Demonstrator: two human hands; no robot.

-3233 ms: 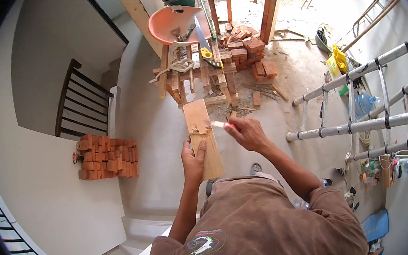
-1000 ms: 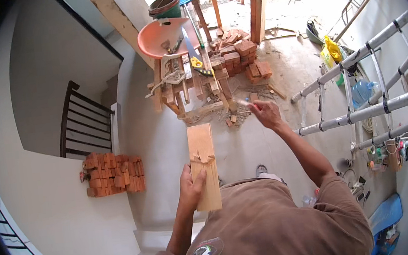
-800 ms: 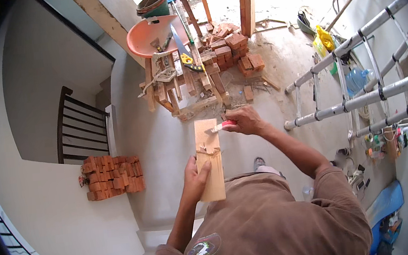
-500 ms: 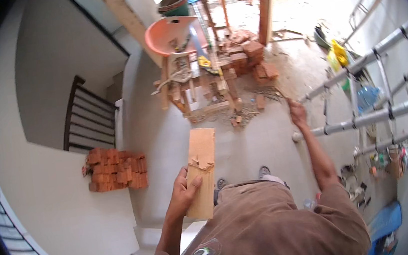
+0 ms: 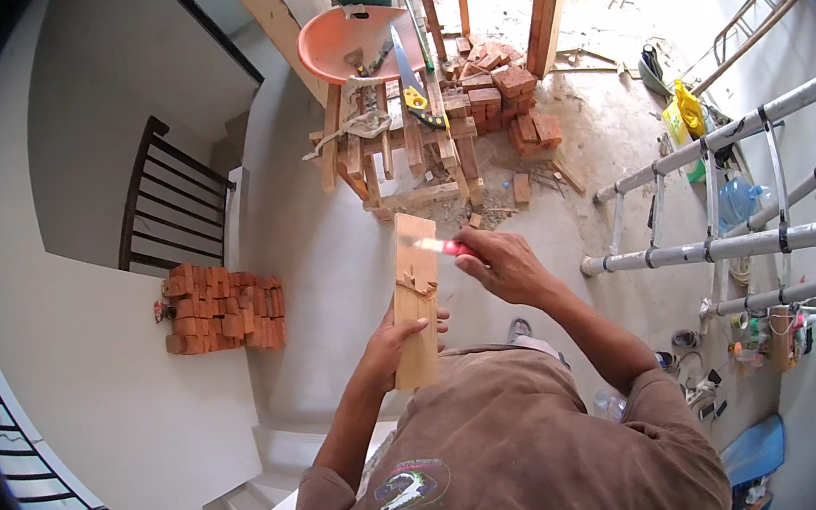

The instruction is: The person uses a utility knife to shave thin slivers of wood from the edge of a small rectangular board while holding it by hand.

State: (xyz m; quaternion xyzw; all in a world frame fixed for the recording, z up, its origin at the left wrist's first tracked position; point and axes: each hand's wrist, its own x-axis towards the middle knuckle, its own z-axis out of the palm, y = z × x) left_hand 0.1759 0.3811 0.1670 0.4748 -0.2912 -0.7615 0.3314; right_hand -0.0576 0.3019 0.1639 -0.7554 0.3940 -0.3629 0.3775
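A short, flat wooden board (image 5: 416,340) stands roughly upright in my left hand (image 5: 386,350). My thumb lies across its face and my fingers wrap round its far edge. Curled splinters and a rough break cross the board's middle. My right hand (image 5: 510,265) is closed round a red-handled tool (image 5: 449,246). The tool's pale, narrow end is motion-blurred and overlaps the upper part of the board, above the splinters. I cannot tell whether it touches the wood.
Ahead stands a rough timber bench (image 5: 407,159) bearing a handsaw (image 5: 416,93) and an orange basin (image 5: 345,51). Bricks (image 5: 505,93) are piled beside it; another brick stack (image 5: 223,311) stands at left. An aluminium ladder (image 5: 719,245) reaches in from the right.
My right hand has swung in from the far right to the board, and the red-handled tool now shows in it. The board has shifted slightly up and right in view, still in my left hand.
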